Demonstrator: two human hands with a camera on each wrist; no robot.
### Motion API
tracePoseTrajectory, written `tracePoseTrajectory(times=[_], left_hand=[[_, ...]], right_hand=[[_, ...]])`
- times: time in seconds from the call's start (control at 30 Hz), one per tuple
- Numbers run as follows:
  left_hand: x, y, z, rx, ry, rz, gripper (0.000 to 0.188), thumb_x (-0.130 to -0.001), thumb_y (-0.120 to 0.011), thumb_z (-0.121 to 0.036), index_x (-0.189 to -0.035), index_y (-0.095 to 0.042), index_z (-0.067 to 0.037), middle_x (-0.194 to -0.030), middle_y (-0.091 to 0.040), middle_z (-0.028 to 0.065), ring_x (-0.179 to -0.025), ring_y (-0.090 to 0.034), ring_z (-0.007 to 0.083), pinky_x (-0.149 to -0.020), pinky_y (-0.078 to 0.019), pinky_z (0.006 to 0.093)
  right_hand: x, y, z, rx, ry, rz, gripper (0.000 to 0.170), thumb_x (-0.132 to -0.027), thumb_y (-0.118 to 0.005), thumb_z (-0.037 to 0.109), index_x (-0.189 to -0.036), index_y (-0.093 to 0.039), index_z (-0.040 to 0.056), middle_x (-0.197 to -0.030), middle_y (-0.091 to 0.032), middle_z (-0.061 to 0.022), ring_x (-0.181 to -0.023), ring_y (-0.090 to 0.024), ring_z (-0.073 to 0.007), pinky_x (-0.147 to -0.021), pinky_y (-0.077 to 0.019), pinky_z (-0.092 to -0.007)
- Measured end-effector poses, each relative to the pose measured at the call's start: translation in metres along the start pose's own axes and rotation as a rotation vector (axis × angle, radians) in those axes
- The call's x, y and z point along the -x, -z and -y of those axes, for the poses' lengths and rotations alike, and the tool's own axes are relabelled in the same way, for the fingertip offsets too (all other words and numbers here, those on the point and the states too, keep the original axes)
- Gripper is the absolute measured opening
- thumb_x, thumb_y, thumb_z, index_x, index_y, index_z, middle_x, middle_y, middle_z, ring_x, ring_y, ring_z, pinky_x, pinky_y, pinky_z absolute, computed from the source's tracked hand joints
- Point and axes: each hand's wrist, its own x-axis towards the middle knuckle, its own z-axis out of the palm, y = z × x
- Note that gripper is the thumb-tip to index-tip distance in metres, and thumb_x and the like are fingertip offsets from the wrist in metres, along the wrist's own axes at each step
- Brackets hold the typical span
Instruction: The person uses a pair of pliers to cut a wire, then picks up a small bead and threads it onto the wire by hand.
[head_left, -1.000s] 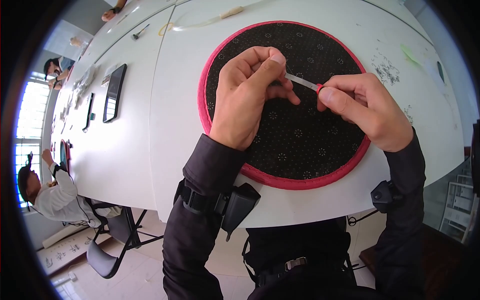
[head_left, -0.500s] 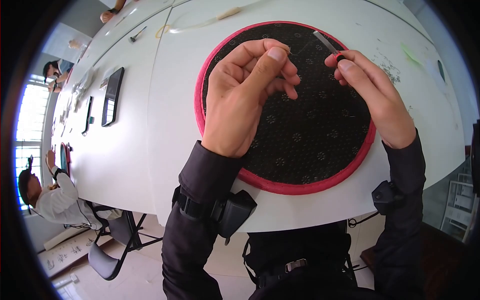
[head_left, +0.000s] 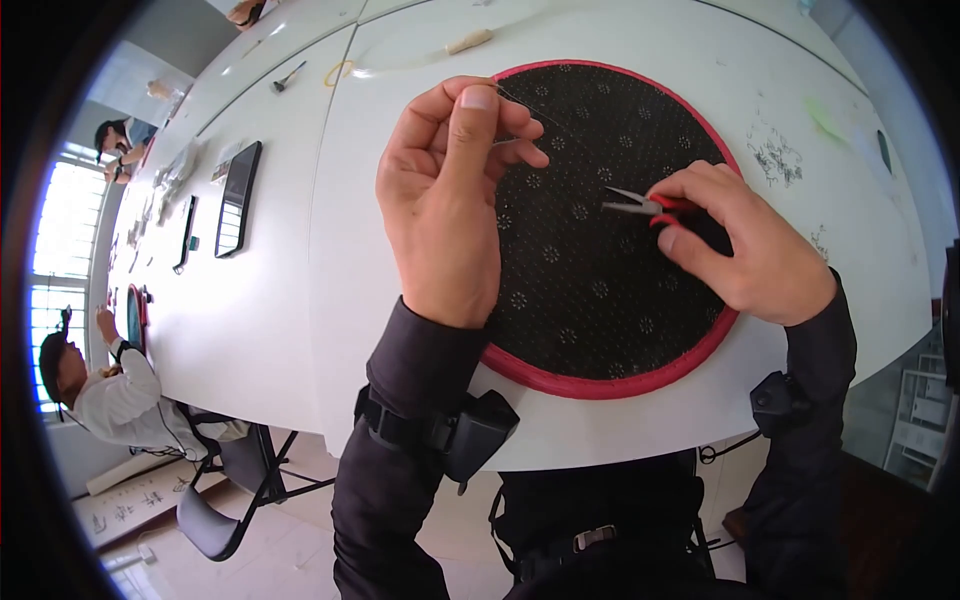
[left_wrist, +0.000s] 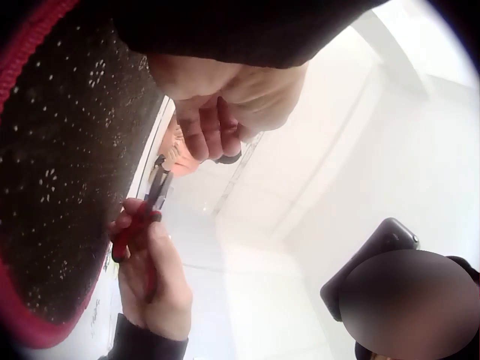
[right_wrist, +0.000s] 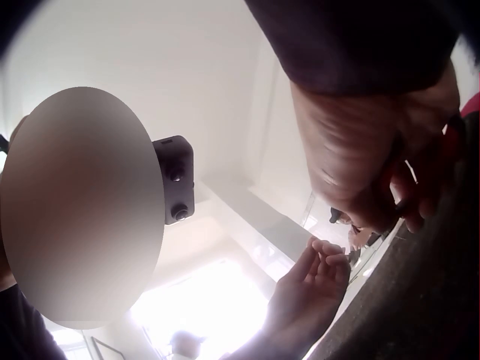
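In the head view my left hand (head_left: 447, 200) pinches the end of a thin thread (head_left: 530, 105) between thumb and forefinger, above the upper left rim of a round black mat (head_left: 590, 290) with a red border. The thread trails right over the mat and fades from sight. My right hand (head_left: 752, 240) grips small scissors (head_left: 632, 203) with red handles, their blades spread and pointing left over the mat. The left wrist view also shows the red handles (left_wrist: 135, 232) held in the right hand (left_wrist: 155, 274).
Left on the white table (head_left: 270, 330) lie a black tablet (head_left: 238, 200) and a narrow dark object (head_left: 186, 232). A wooden-handled tool (head_left: 469, 41) is behind the mat, dark scraps (head_left: 776, 158) to its right. A person in white (head_left: 120, 400) sits far left.
My left hand has moved left with the thread. The right hand first rose away, then came down over the mat, and the scissors' blades have spread apart.
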Motion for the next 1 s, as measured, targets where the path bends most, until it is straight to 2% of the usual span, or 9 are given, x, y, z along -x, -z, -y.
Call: tracePoseTrajectory(times=[0.1,0.17,0.3,0.4,0.5,0.6,0.8,0.9,1.0], left_hand=[[0.007,-0.011,-0.006,-0.244,-0.152,-0.012,0.018,-0.101,-0.060,-0.016,-0.109,-0.062,0.001,-0.096,-0.068,0.0116,-0.086,-0.067,0.0186,-0.076,-0.0555,0.0301],[0.012,-0.019,-0.009,-0.318,-0.223,0.013,0.014,-0.097,-0.063,-0.005,-0.107,-0.063,0.004,-0.097,-0.070,0.0136,-0.084,-0.068,0.0185,-0.078,-0.0556,0.0292],[0.017,-0.020,-0.002,-0.560,-0.432,0.197,0.013,-0.090,-0.068,0.006,-0.103,-0.067,0.003,-0.099,-0.067,0.0096,-0.088,-0.065,0.0161,-0.081,-0.0520,0.0270],[0.016,-0.023,0.000,-0.718,-0.545,0.184,0.019,-0.079,-0.074,0.008,-0.095,-0.071,-0.002,-0.094,-0.066,0.0076,-0.083,-0.064,0.0177,-0.071,-0.0513,0.0285],[0.018,-0.023,0.003,-0.744,-0.550,0.217,0.023,-0.078,-0.076,0.006,-0.098,-0.071,-0.003,-0.093,-0.064,0.0070,-0.083,-0.063,0.0173,-0.070,-0.0504,0.0287],[0.019,-0.024,0.002,-0.648,-0.430,0.241,0.022,-0.082,-0.073,0.004,-0.103,-0.070,-0.002,-0.094,-0.064,0.0066,-0.084,-0.063,0.0173,-0.072,-0.0503,0.0284],[0.017,-0.026,0.007,-0.486,-0.341,0.218,0.017,-0.091,-0.062,0.003,-0.106,-0.068,-0.001,-0.100,-0.067,0.0088,-0.086,-0.063,0.0174,-0.075,-0.0506,0.0284],[0.017,-0.026,0.007,-0.477,-0.334,0.228,0.016,-0.089,-0.065,0.004,-0.104,-0.068,0.000,-0.100,-0.068,0.0095,-0.085,-0.064,0.0165,-0.073,-0.0510,0.0279],[0.018,-0.027,0.004,-0.512,-0.299,0.294,0.015,-0.086,-0.069,0.004,-0.101,-0.068,0.000,-0.095,-0.069,0.0085,-0.080,-0.064,0.0152,-0.072,-0.0517,0.0269]], right_hand=[[-0.004,-0.008,0.004,-0.137,0.095,-0.255,0.025,-0.094,-0.065,0.018,-0.110,-0.066,0.0001,-0.097,-0.066,-0.0086,-0.093,-0.061,-0.0211,-0.087,-0.0479,-0.0328],[-0.011,0.001,0.018,-0.476,-0.024,-0.234,0.024,-0.094,-0.066,0.019,-0.107,-0.068,-0.0008,-0.093,-0.068,-0.0062,-0.088,-0.063,-0.0164,-0.082,-0.0494,-0.0298],[-0.018,-0.017,0.030,-0.773,-0.025,-0.205,0.026,-0.099,-0.063,0.022,-0.107,-0.070,-0.0023,-0.092,-0.069,-0.0023,-0.085,-0.062,-0.0071,-0.076,-0.0488,-0.0224],[-0.018,-0.017,0.027,-0.894,-0.050,-0.259,0.026,-0.100,-0.062,0.021,-0.109,-0.070,-0.0021,-0.093,-0.069,-0.0015,-0.084,-0.061,-0.0063,-0.076,-0.0482,-0.0208],[-0.015,-0.011,0.026,-0.878,-0.069,-0.236,0.027,-0.101,-0.058,0.022,-0.112,-0.068,-0.0009,-0.100,-0.068,-0.0015,-0.094,-0.060,-0.0075,-0.085,-0.0471,-0.0220],[-0.016,-0.007,0.020,-0.818,-0.086,-0.186,0.026,-0.102,-0.057,0.022,-0.112,-0.067,0.0003,-0.099,-0.068,-0.0023,-0.093,-0.061,-0.0078,-0.083,-0.0481,-0.0224],[-0.017,-0.003,0.017,-0.875,-0.072,-0.149,0.025,-0.103,-0.055,0.024,-0.112,-0.063,0.0028,-0.097,-0.068,-0.0040,-0.090,-0.062,-0.0090,-0.080,-0.0504,-0.0239],[-0.019,-0.004,0.014,-0.859,-0.104,-0.153,0.024,-0.103,-0.054,0.024,-0.111,-0.063,0.0037,-0.096,-0.067,-0.0032,-0.088,-0.060,-0.0083,-0.080,-0.0495,-0.0237],[-0.019,-0.005,0.011,-1.015,-0.169,-0.098,0.024,-0.101,-0.058,0.022,-0.110,-0.067,0.0012,-0.097,-0.070,-0.0043,-0.090,-0.065,-0.0093,-0.078,-0.0517,-0.0234]])
